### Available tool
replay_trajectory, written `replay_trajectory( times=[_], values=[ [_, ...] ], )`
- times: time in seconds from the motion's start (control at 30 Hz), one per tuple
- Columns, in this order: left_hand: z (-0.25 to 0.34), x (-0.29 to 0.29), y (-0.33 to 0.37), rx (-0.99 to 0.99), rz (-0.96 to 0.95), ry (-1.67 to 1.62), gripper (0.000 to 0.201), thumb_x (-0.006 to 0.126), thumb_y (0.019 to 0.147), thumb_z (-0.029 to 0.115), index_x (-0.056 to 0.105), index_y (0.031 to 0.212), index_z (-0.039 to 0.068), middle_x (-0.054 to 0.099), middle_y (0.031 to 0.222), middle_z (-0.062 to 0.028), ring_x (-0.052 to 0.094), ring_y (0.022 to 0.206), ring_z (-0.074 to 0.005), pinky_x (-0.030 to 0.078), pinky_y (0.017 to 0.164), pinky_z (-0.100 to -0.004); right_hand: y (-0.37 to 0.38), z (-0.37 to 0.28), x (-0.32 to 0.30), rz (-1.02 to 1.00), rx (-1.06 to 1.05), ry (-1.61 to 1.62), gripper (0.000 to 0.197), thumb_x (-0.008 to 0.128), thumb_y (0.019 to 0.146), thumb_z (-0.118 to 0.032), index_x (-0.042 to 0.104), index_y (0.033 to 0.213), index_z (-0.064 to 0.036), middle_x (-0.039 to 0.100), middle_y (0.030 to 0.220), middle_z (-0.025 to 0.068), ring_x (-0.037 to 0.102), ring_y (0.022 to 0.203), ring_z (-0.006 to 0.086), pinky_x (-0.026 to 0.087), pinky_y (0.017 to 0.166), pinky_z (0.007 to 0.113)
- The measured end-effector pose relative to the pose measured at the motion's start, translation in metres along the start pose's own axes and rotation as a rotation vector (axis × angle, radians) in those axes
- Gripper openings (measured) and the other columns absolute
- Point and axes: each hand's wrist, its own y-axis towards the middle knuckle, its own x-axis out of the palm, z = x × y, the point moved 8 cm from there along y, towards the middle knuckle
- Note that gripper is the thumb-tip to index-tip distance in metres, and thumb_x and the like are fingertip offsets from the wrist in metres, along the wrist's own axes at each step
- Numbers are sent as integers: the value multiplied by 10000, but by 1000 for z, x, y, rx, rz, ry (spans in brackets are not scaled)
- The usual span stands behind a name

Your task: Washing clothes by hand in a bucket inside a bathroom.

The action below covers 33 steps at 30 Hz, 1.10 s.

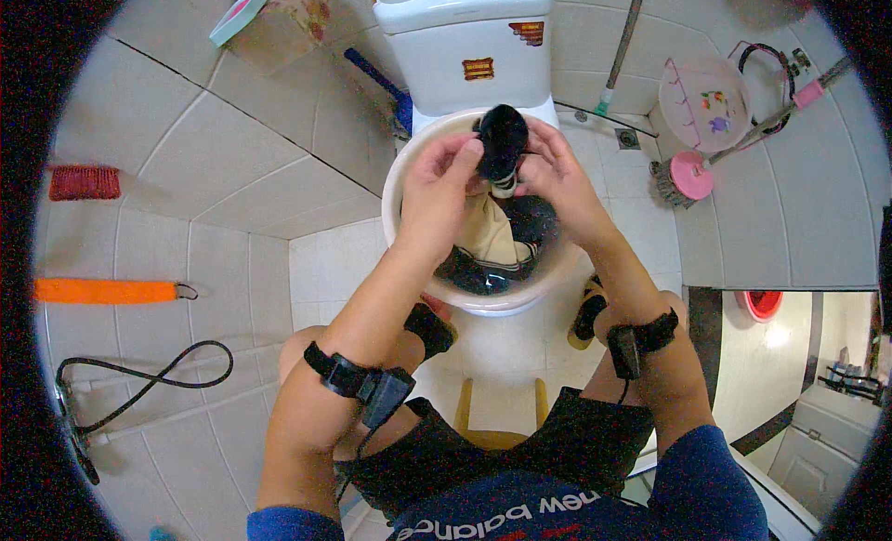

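Note:
Over a pale round basin, my two hands hold up a small wet-looking black sock with a light band at its lower end. My left hand pinches its left side between thumb and fingers. On the opposite side, my right hand has its fingers closed on the sock's edge near the band. Below them in the basin lie a beige cloth with dark-striped trim and several dark garments. Folds hide how far down the pile goes.
Behind the basin stands a white toilet tank, with a blue brush to its left. A mop handle, a pink-headed brush and a pink basin are at the right wall. A black hose hangs at left.

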Motion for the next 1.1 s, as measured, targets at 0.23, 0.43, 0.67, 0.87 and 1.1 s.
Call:
replay_trajectory(
  times=[0.23, 0.43, 0.67, 0.87, 1.1],
  values=[
    [46, 21, -17, 778, -50, 1071, 640, 764, 867, 144, 478, 1428, 33, 609, 1329, -142, 584, 1216, -248, 440, 1078, -358, -1, -8, -6, -35, 7, 81, 520, 625, 987, -119, 425, 1463, -56, 619, 1291, 95, 654, 1062, 182, 578, 884, 353],
    [-12, 1, 8, 93, -259, 672, 561, 703, 922, 213, 473, 1400, 30, 610, 1271, -125, 612, 1172, -241, 460, 1048, -327, -1, -15, 0, -293, 27, 517, 524, 574, 1036, -253, 398, 1483, -45, 524, 1430, 118, 517, 1300, 204, 473, 1057, 390],
    [0, 22, 8, -96, -170, -404, 297, 532, 1037, 186, 499, 1306, 64, 616, 1222, -91, 648, 1126, -235, 554, 984, -414, 14, 34, -27, -20, -113, -45, 773, 684, 960, -295, 269, 1556, -33, 456, 1478, 134, 489, 1328, 235, 432, 1092, 367],
    [38, 9, 5, 108, -132, -428, 294, 568, 1020, 166, 491, 1287, 71, 607, 1239, -85, 632, 1138, -258, 566, 945, -399, -6, -13, 10, -175, -239, -339, 899, 743, 860, -94, 205, 1580, -73, 473, 1457, 191, 501, 1326, 245, 441, 1087, 386],
    [-3, -33, 13, -152, -85, 946, 413, 796, 820, 291, 603, 1002, -26, 653, 1073, -158, 667, 954, -277, 557, 803, -395, -7, -6, -34, -124, -291, -909, 625, 652, 820, -50, 521, 1426, -125, 553, 1313, 159, 527, 1274, 268, 448, 1051, 370]
  ],
)
